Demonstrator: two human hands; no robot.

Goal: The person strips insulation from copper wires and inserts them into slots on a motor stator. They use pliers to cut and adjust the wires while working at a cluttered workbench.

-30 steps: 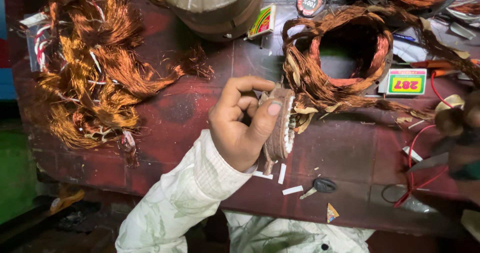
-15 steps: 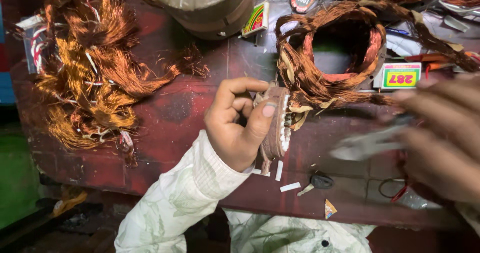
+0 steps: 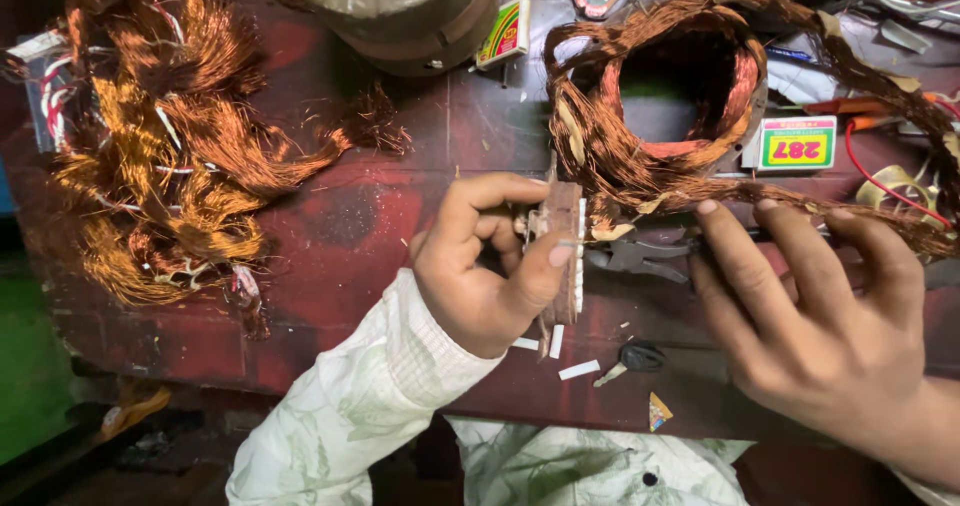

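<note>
Scuffed and dark red, the bench (image 3: 400,206) carries a copper-winding job from edge to edge. Largest is the loose tangle of stripped copper wire (image 3: 170,156) on the left; next comes the ring-shaped copper coil (image 3: 650,106) at upper right, with a trailing bundle running off toward the right edge. A round grey-brown housing (image 3: 400,11) sits at the top, small printed boxes (image 3: 797,144) lie beside the coil, and white insulation slips (image 3: 578,370) and a dark key (image 3: 640,356) rest near the front edge.

Centre frame, the left hand (image 3: 480,276) is curled closed around a small brown block with a white edge (image 3: 565,256), thumb pressed on its side; it looks like a wooden winding former, though its detail is hard to read. Its long axis runs near vertical in the picture, top end toward the coil, bottom end toward the person.

The right hand (image 3: 820,316) is spread open, fingers extended over dark pliers (image 3: 640,258) that lie just right of the block; it grips nothing.

The risks, as I judge them: fine strands from the trailing bundle could snag on the spread fingers and drag the coil, and the block could twist in the closed grip if a tool pushes against its narrow edge.
</note>
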